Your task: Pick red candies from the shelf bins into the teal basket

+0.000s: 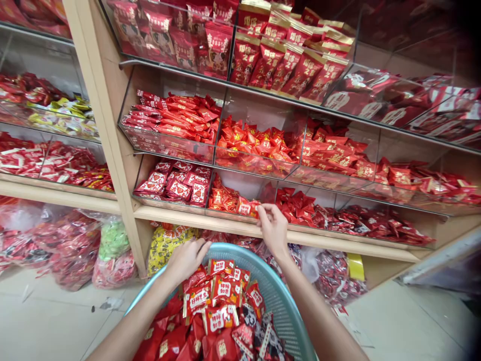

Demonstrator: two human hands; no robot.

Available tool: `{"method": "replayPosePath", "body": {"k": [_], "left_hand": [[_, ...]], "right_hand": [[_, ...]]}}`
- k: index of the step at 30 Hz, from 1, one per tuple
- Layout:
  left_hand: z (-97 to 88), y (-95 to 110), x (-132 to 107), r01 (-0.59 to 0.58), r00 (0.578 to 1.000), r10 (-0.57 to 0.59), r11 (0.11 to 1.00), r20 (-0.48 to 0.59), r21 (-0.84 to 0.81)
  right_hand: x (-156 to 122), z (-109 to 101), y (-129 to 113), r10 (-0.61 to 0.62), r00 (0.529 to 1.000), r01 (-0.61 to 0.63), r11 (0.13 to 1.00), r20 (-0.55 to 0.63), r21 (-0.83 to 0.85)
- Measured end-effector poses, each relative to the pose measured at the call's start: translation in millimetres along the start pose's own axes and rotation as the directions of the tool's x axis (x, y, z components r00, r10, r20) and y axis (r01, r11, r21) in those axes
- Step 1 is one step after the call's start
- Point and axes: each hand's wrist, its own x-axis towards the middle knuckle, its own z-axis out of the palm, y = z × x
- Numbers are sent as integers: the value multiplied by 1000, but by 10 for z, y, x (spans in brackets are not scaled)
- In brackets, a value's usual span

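Observation:
My right hand (273,225) reaches to the bottom shelf and pinches the end of a small red wrapped candy packet (248,207) at the front edge of a clear bin. Other orange-red packets (224,199) lie in that bin, left of the pinched one. My left hand (190,256) grips the far left rim of a blue-green plastic basket (296,311). Inside the basket are several red packets with white labels (226,289), plain red packets (173,343) and a few black-patterned ones (269,341).
Wooden shelves (225,218) hold clear divided bins of red packets. White-and-red square packets (188,185) fill the bin to the left. Below, a bag of yellow packets (169,245) and other filled bags (112,250) stand on the tiled floor (48,321). A wooden upright (103,115) separates the shelf sections.

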Motion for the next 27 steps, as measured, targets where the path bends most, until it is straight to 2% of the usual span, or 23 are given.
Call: {"method": "replayPosePath", "body": {"k": [2,5,8,15,18,20,22,24,27], "left_hand": [[12,-16,-2,-14,1000,14,1000,-1,-14],[19,-27,-6,-24,1000,24,1000,-11,-19],[6,-15,-5,-25,1000,25,999,-14,-32],[-35,27,-18,6,1000,-7,997,-12,-72],[-22,22,-14,-2,999,-7,980,-47,-200],[-12,15,4,-104,989,55,918,-137,-382],[-9,8,27,-236,967,142,805,-210,-545],[-16,4,44,-293,956,209,722,-205,-627],[-44,3,45,-286,957,248,695,-154,-660]], "right_hand": [[-266,23,-47,110,985,-123,988,132,92],[-616,103,-12,233,915,-294,944,331,149],[-831,204,97,273,863,-384,902,425,199],[-975,295,219,326,828,-441,881,457,171],[-980,288,203,338,827,-450,877,449,169],[-978,283,183,324,840,-436,880,436,186],[-975,275,160,304,855,-419,883,421,212],[-971,263,139,290,866,-406,883,407,235],[-970,236,117,289,870,-405,881,399,244]]}}
